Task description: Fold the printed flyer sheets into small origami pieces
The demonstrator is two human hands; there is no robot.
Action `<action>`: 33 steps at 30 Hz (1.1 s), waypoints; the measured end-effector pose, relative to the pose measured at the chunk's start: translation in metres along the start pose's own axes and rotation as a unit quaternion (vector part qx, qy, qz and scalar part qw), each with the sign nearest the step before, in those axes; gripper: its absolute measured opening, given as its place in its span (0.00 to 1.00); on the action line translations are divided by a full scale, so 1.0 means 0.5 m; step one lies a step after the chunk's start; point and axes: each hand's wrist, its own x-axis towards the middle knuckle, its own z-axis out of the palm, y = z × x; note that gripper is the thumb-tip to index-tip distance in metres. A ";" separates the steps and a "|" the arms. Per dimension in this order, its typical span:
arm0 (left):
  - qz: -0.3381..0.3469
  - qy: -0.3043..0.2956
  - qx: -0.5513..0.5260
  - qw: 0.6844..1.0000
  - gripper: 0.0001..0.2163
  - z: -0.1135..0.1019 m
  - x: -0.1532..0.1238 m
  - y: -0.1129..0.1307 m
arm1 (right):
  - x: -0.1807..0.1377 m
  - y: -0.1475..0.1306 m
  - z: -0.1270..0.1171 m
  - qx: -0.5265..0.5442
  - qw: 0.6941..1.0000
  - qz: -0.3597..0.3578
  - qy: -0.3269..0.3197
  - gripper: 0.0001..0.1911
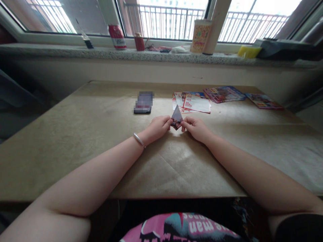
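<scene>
A small piece of printed paper folded into a triangle [177,116] stands point-up at the middle of the table [101,134]. My left hand [157,128] pinches its lower left corner with closed fingers. My right hand [195,128] pinches its lower right corner the same way. Both forearms rest on the tabletop, and a silver bangle [138,139] sits on my left wrist.
A dark phone [143,102] lies just beyond my left hand. Several printed leaflets [195,101] and magazines [223,93], [263,101] lie at the far right. The windowsill [151,55] holds a red can [117,36], a small red container [139,42], a patterned cup [200,35] and a yellow sponge [248,51].
</scene>
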 end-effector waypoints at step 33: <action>0.005 -0.003 -0.017 1.000 0.16 -0.010 -0.007 0.014 | -0.004 -0.017 0.003 -0.037 0.999 -0.002 0.006 0.14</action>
